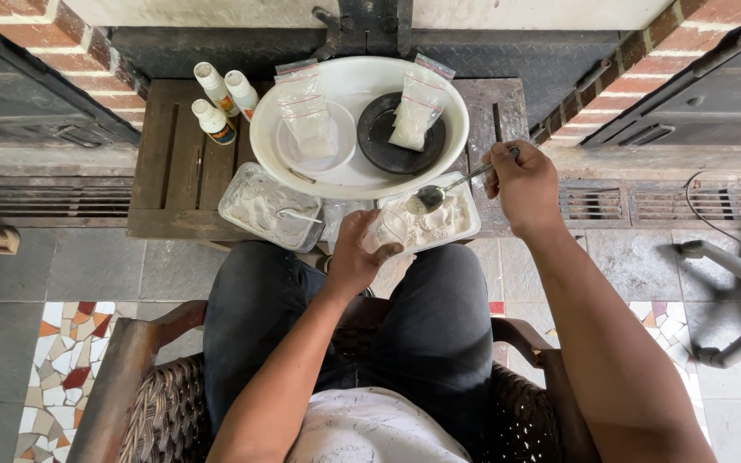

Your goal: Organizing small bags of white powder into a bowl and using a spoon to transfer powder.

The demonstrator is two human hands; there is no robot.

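Here, the left hand curls around a small clear bag, while the right hand pinches a metal spoon, its powder-laden bowl poised just above the bag. Beyond them on the wooden table, a white basin holds sealed powder packets; three white bottles stand further left.
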